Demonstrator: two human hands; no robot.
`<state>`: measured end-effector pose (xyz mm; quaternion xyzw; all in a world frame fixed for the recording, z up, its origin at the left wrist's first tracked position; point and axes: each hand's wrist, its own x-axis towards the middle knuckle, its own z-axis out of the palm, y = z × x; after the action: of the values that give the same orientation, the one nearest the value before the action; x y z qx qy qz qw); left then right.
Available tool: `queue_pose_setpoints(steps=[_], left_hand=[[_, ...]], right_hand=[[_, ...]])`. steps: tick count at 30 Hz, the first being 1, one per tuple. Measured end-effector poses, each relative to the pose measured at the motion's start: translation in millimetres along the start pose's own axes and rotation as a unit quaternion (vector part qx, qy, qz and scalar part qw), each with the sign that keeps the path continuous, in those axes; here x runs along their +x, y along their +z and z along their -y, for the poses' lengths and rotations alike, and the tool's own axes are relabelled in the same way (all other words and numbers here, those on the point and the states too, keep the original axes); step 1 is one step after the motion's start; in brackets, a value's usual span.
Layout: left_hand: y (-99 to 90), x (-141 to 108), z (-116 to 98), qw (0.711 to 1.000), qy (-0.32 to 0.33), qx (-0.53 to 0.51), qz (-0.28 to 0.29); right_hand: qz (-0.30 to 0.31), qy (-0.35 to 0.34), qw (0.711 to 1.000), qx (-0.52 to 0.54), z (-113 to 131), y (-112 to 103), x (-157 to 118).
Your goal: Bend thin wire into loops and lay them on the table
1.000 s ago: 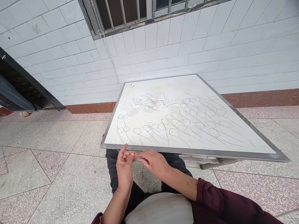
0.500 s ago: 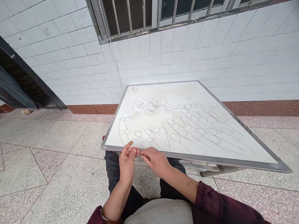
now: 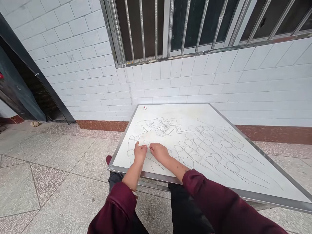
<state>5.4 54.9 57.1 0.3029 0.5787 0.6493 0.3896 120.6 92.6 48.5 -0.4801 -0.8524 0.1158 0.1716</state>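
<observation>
Over the near left part of the white tabletop (image 3: 190,113), my left hand (image 3: 140,152) is closed in a pinch, its thumb side toward my right hand. My right hand (image 3: 158,152) is also pinched, just to the right, with a small gap between the two. What the fingertips hold is too small to make out. Thin dark wire-like pieces with looped ends (image 3: 215,158) lie across the middle and right of the top. A tangle of thin strands (image 3: 161,126) is beyond my hands.
A small white and red object (image 3: 145,108) sits at the table's far left corner. The metal edge (image 3: 243,194) runs along the near side. Behind stand a tiled wall (image 3: 151,78) and a barred window (image 3: 185,29); a dark doorway (image 3: 31,81) is at the left.
Both hands have moved forward from the table's near edge to above its surface. The view has tilted up, showing more of the window.
</observation>
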Motion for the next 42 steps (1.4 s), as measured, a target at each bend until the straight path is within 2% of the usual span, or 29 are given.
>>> queue_pose_setpoints(steps=[3, 6, 9, 11, 13, 16, 20, 23, 25, 29, 32, 36, 38, 40, 42], left_hand=[[-18.2, -4.2, -5.5, 1.0, 0.025, 0.018, 0.005], [-45.6, -22.9, -6.2, 0.999, 0.046, 0.022, 0.015], [-69.7, -41.6, 0.7, 0.999, 0.042, 0.015, -0.009], [-78.1, -47.9, 6.4, 0.999, 0.031, -0.001, -0.024], [-78.9, -48.7, 9.3, 0.999, 0.019, -0.024, -0.029], [-69.2, -45.5, 6.4, 0.998, -0.005, -0.059, -0.019], [-54.8, -48.4, -1.9, 0.996, -0.025, -0.085, -0.001], [-54.2, -56.9, -4.2, 0.996, -0.016, -0.084, 0.008], [-57.5, -63.0, -3.4, 0.997, -0.005, -0.071, 0.016], [-59.4, -65.6, 0.8, 0.999, 0.021, -0.022, 0.042], [-48.4, -50.2, 1.4, 0.997, 0.051, 0.015, 0.055], [-28.4, -19.7, -9.4, 0.99, 0.11, 0.075, 0.054], [-25.6, -14.8, -15.6, 0.983, 0.145, 0.104, 0.043], [-31.3, -20.8, -16.2, 0.976, 0.175, 0.126, 0.036], [-45.0, -33.5, -9.0, 0.971, 0.19, 0.144, 0.031]], right_hand=[[0.023, 0.002, 1.0, -0.004, -5.8, 10.3, 19.5], [0.037, 0.004, 0.999, -0.001, -9.6, 17.6, 29.4], [0.026, 0.0, 1.0, 0.007, -10.9, 18.8, 29.4], [0.005, -0.01, 1.0, 0.012, -10.2, 15.6, 24.0], [-0.019, -0.025, 0.999, 0.018, -8.3, 10.4, 15.2], [-0.038, -0.061, 0.997, 0.028, -3.2, 2.5, -2.7], [-0.055, -0.161, 0.984, 0.046, 5.2, -1.9, -30.5], [-0.078, -0.234, 0.968, 0.053, 9.2, -0.2, -48.8], [-0.083, -0.244, 0.965, 0.055, 9.9, 2.4, -58.4], [-0.093, -0.222, 0.968, 0.065, 8.7, 7.4, -69.6], [-0.08, -0.159, 0.982, 0.066, 8.2, 7.2, -64.6], [-0.058, -0.041, 0.996, 0.052, 6.1, 1.9, -31.3], [-0.057, -0.003, 0.997, 0.046, 3.1, 0.2, -7.8], [-0.041, 0.032, 0.998, 0.046, -0.6, 1.3, 14.4], [-0.011, 0.06, 0.997, 0.051, -3.5, 5.7, 31.6]])
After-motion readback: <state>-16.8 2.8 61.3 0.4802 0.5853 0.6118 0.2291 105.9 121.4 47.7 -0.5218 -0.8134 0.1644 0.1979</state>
